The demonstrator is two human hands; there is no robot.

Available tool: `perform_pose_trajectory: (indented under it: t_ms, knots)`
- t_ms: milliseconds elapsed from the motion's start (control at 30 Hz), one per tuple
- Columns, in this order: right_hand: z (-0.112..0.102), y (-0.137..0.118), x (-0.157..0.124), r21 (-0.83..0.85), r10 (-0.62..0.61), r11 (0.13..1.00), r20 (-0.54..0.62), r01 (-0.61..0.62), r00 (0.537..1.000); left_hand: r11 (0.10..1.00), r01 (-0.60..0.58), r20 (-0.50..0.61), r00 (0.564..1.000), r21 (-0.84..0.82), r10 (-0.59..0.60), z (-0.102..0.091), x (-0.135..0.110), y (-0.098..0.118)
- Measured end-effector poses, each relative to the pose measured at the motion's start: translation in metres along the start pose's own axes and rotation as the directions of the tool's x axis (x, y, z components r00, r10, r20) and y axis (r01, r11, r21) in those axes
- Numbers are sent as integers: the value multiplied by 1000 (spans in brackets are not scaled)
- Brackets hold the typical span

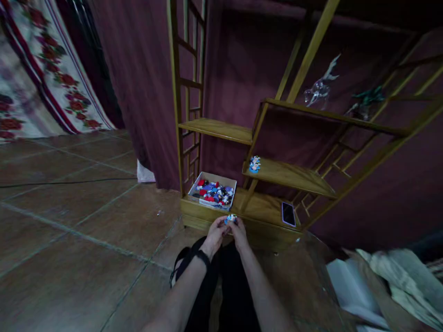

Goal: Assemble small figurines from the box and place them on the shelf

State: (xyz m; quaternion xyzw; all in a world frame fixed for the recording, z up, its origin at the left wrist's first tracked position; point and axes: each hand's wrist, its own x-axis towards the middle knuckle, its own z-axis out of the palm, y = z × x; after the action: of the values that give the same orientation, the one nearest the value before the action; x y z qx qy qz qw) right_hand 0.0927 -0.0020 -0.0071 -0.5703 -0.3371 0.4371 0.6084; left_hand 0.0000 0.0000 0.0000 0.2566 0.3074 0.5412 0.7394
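Note:
My left hand [215, 234] and my right hand [239, 233] meet in front of me, both pinched on a small blue and white toy-brick piece [230, 219]. They hover just before the bottom board of a wooden shelf unit [266, 207]. Right behind them a white box [212, 190] holds several red, blue and black bricks. A small blue and white brick figure [254, 164] stands on the low middle shelf. A dark band circles my left wrist.
A phone [288, 214] lies on the bottom board at right. A clear glass figurine [320, 90] and a green one [367, 97] stand on the upper shelf. Dark red curtains hang behind. Papers and cloth [384, 286] lie at lower right. A cable crosses the tiled floor [69, 207].

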Motion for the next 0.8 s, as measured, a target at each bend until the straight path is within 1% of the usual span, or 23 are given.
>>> perform_pose_trajectory:
  t_ms: [133,300,467,633,800]
  knots:
    - [-1,-2,-2,12,-22,1000,18,21,1000,1000,4,1,1000,4,-4,-1,2,-1]
    - [0,-4,-2,2,-5,1000,22,5,1000,1000,27,10,1000,-10,-27,-1,3,-2]
    - [1,-4,-1,-87,-26,996,-31,23,999,999,46,-3,999,-27,-46,1,0,2]
    - [2,-3,-1,-159,-47,986,-38,40,998,994,92,5,996,-59,-92,3,-3,9]
    - [2,2,0,-262,-135,958,-63,115,989,988,144,-31,989,-52,-145,5,-4,16]
